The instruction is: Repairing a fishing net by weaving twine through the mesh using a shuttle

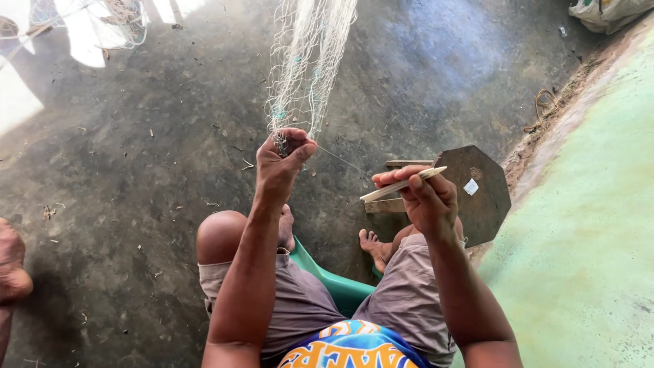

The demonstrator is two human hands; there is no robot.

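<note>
A pale fishing net hangs down from the top of the view to my left hand, which pinches its lower edge between thumb and fingers. My right hand grips a slim, light wooden netting needle that points left and lies nearly level. A thin thread runs from the net at my left hand towards the needle. I sit on a green plastic chair, knees apart, bare feet on the dark concrete floor.
A dark octagonal wooden stool lies tipped beside my right knee. A pale green painted wall or ledge fills the right side. Another person's foot shows at the left edge. A white sack sits top right.
</note>
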